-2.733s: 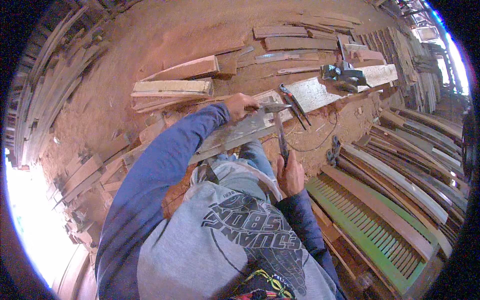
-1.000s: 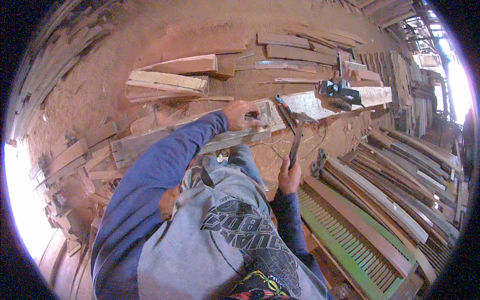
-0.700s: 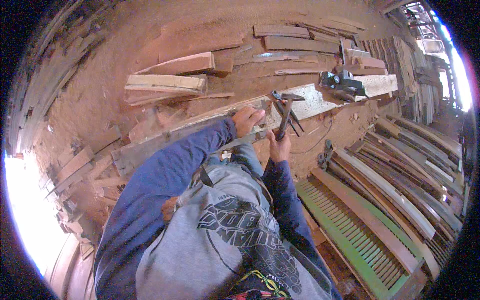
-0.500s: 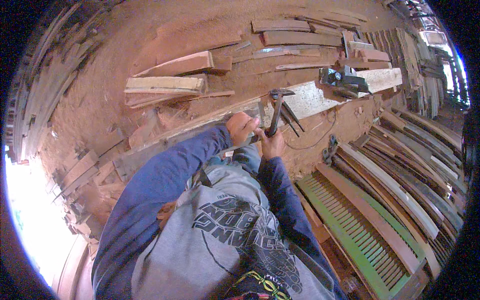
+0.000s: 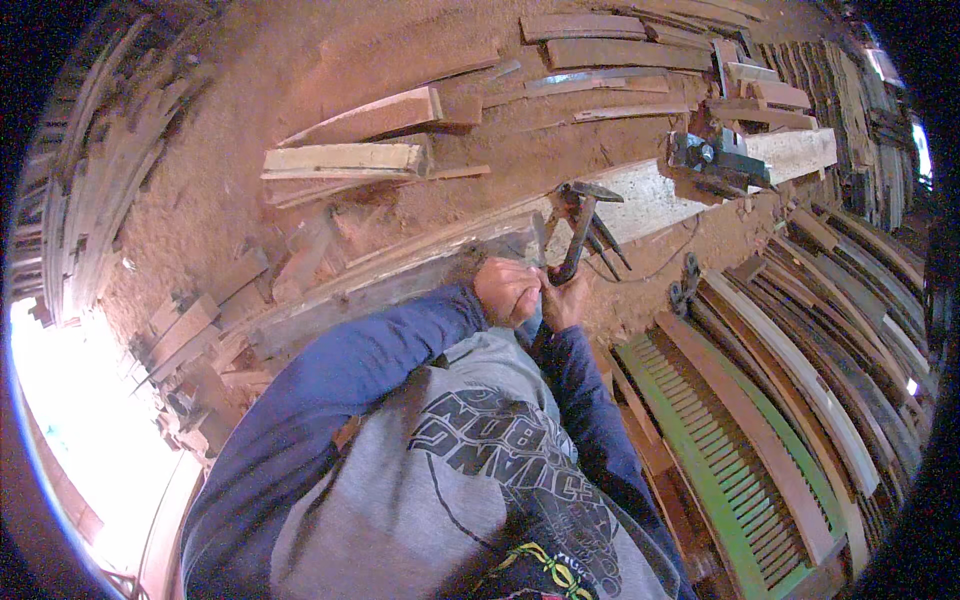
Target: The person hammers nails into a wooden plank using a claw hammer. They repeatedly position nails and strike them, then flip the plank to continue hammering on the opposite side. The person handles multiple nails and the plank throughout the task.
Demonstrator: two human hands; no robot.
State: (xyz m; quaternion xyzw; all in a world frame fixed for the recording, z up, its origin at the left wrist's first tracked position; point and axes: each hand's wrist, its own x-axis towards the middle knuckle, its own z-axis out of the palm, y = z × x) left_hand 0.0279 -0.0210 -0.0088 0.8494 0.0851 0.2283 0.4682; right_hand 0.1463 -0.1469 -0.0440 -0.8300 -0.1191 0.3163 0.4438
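My right hand (image 5: 567, 300) grips a hammer (image 5: 578, 235) by its dark handle, with the head up and away from me. Close against it, my left hand (image 5: 508, 290) is closed. What its fingers hold, if anything, is hidden. A thin dark strip rises just beyond the two hands, and I cannot make out its kind. Both hands are at the near side of a long weathered wooden beam (image 5: 400, 262), by its right end. Behind the hammer is a dark two-pronged tool (image 5: 607, 247), partly covered by it.
A black power tool (image 5: 715, 160) rests on a pale board (image 5: 655, 200), its cord trailing over the sawdust. Thick wood offcuts (image 5: 345, 160) lie beyond the beam. To my right are a green slatted panel (image 5: 690, 440) and stacked planks (image 5: 790, 350). More boards (image 5: 90, 190) lie far left.
The view has shifted, so the scene sits further right. Both hands have come slightly closer to my body, the left more so, with its fingers more curled. The hammer stays in my right hand.
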